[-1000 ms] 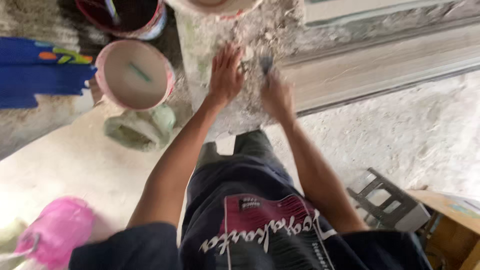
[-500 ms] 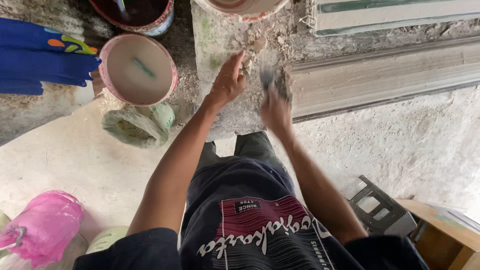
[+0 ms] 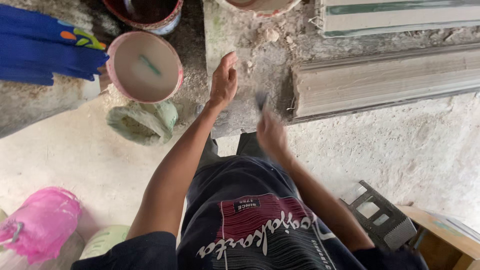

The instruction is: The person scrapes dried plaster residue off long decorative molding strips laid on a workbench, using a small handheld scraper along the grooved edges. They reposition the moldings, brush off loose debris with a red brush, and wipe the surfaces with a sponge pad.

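Note:
My left hand rests on a rough grey concrete slab, fingers loosely curled, holding nothing. My right hand is blurred by motion at the slab's near edge and grips a small dark tool whose tip sticks up above the fingers. What kind of tool it is cannot be made out. A long moulded plaster strip lies just right of my right hand.
A pink-rimmed bowl of grey liquid stands left of the slab, a crusted green bowl below it. A dark bucket sits at the top. Blue cloth lies far left, a pink bag lower left, a black stool lower right.
My right hand has dropped from the slab's top toward its near edge with the tool. My left hand stays on the slab. The view has shifted slightly.

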